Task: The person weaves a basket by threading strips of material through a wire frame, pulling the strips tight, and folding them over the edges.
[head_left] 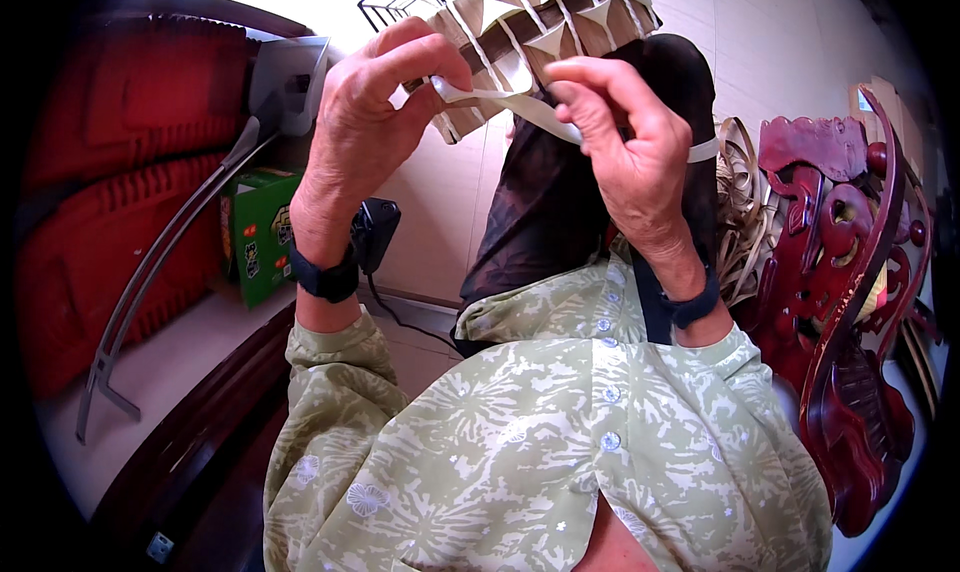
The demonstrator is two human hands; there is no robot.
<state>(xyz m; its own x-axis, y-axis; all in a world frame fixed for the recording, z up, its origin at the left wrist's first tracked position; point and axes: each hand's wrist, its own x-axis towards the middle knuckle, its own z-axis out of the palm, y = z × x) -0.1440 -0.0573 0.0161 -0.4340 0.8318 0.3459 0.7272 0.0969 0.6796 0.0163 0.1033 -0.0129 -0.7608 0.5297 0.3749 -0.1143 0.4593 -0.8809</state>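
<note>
My left hand (375, 122) is raised at the upper middle, fingers pinched on a pale flat strip (545, 117) at the front of a woven basket (545, 17). My right hand (635, 142) holds the same strip with thumb and bent forefinger, a little to the right, and the strip trails out past its wrist side. The basket has tan and brown bands, white lacing and small pale triangles, and a black wire frame (385, 7) shows behind its left end. The part of the basket behind my fingers is hidden.
My dark-trousered leg (515, 212) lies below the basket. Tan strips (737, 212) pile beside carved red wooden furniture (820, 212) at right. On the left are red padded items (110, 252), a grey metal frame (150, 277), a green box (255, 237) and a black device (372, 232) with a cord.
</note>
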